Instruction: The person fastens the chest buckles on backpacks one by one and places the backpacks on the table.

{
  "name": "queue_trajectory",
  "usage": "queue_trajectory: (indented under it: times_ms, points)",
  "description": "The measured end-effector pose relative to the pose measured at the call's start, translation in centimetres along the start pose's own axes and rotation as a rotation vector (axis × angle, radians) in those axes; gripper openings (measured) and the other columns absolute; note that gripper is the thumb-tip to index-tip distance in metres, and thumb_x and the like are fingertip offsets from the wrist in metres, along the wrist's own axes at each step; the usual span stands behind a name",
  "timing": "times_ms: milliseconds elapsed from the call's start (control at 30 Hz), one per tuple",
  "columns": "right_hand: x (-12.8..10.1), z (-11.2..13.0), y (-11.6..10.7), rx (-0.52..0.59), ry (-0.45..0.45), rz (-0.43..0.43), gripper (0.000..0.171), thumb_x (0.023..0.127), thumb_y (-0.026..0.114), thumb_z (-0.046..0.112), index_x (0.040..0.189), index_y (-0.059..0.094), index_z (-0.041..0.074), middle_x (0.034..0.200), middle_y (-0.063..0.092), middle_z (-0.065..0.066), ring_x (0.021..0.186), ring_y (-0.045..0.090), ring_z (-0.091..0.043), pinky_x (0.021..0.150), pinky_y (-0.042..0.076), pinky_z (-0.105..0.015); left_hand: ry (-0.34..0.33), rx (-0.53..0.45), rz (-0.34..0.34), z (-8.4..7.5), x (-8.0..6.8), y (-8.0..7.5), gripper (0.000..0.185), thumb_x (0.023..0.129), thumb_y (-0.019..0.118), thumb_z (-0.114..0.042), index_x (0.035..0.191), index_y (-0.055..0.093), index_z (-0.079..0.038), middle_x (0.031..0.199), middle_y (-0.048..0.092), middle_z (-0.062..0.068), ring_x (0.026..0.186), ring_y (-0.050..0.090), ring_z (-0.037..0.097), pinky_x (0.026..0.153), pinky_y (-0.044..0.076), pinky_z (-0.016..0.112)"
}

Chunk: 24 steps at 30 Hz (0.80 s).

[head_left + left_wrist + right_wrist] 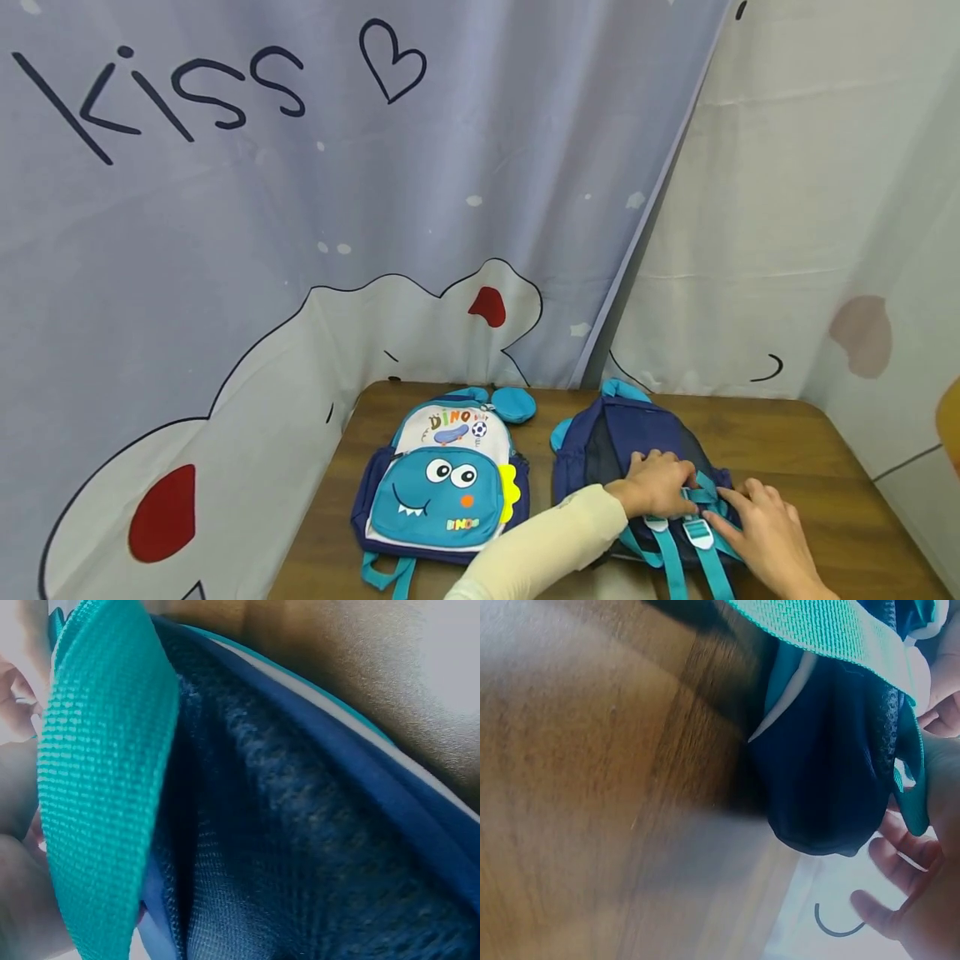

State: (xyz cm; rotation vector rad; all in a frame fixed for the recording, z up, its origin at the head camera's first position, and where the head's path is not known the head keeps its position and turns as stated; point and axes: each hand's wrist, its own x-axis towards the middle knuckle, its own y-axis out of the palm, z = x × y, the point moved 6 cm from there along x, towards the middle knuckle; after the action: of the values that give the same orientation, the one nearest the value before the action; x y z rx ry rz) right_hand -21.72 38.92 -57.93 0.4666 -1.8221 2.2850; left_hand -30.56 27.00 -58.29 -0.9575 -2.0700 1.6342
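Note:
A navy backpack (637, 433) lies with its back side up on the table's right half, its teal straps running toward the near edge. My left hand (656, 483) reaches across it and pinches a teal strap (703, 492) above a white buckle (698, 533). From the right, my right hand (772, 533) holds the same strap area between thumb and forefinger; its other fingers are spread. In the left wrist view a teal strap (109, 780) covers part of the dark mesh (300, 825). The right wrist view has the bag's navy side (825, 765) beside my fingers.
A second backpack (438, 492), with a teal dinosaur face, lies front up to the left. Beside its top sits a round teal pouch (513, 405). Both are on a brown wooden table (810, 442). A printed curtain (450, 183) hangs behind.

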Motion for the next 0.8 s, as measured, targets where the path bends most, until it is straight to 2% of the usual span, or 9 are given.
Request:
queue_trajectory:
  times_ms: [67,200,367,633,800]
  points:
    - [0.0,0.4,-0.1,0.002,-0.035,-0.036,0.042,0.073,0.083,0.038,0.096,0.075,0.004,0.087,0.057,-0.006,0.081,0.050,-0.027,0.065,0.038,-0.047,-0.011,-0.020,-0.028,0.3,-0.2,-0.1,0.019,0.086,0.071,-0.049,0.098,0.059,-0.041,0.095,0.054,-0.021,0.096,0.050,0.003,0.097,0.040,0.038]
    - [0.0,0.9,-0.3,-0.001,-0.090,-0.115,0.030,0.068,0.086,0.029,0.086,0.075,0.008,0.086,0.061,-0.006,0.084,0.055,-0.030,0.068,0.039,-0.053,0.003,-0.054,-0.093,1.0,-0.7,-0.5,0.016,0.088,0.070,-0.042,0.091,0.056,-0.034,0.084,0.052,-0.020,0.082,0.050,0.000,0.083,0.042,0.031]
    - [0.0,1.3,-0.3,0.017,-0.086,-0.123,0.023,0.071,0.084,0.025,0.083,0.075,0.008,0.085,0.061,-0.004,0.085,0.054,-0.030,0.070,0.039,-0.053,0.039,-0.122,-0.101,1.6,-1.1,-1.1,0.013,0.092,0.068,-0.036,0.093,0.056,-0.031,0.077,0.052,-0.019,0.070,0.049,-0.002,0.075,0.041,0.025]
    - [0.4,2.1,0.0,0.023,-0.118,-0.137,0.014,0.073,0.083,0.022,0.082,0.075,0.014,0.081,0.056,0.006,0.080,0.050,-0.020,0.067,0.034,-0.044,0.072,-0.224,-0.108,2.4,-1.2,-1.1,0.010,0.093,0.066,-0.033,0.102,0.064,-0.029,0.082,0.058,-0.020,0.069,0.051,-0.005,0.065,0.041,0.014]
    - [0.6,2.6,0.5,0.038,-0.105,-0.110,0.010,0.076,0.081,0.021,0.082,0.075,0.015,0.081,0.057,0.006,0.080,0.050,-0.020,0.069,0.036,-0.048,0.080,-0.244,-0.140,3.2,-1.5,-1.4,0.012,0.094,0.066,-0.032,0.105,0.068,-0.026,0.085,0.062,-0.019,0.071,0.051,-0.007,0.064,0.041,0.010]
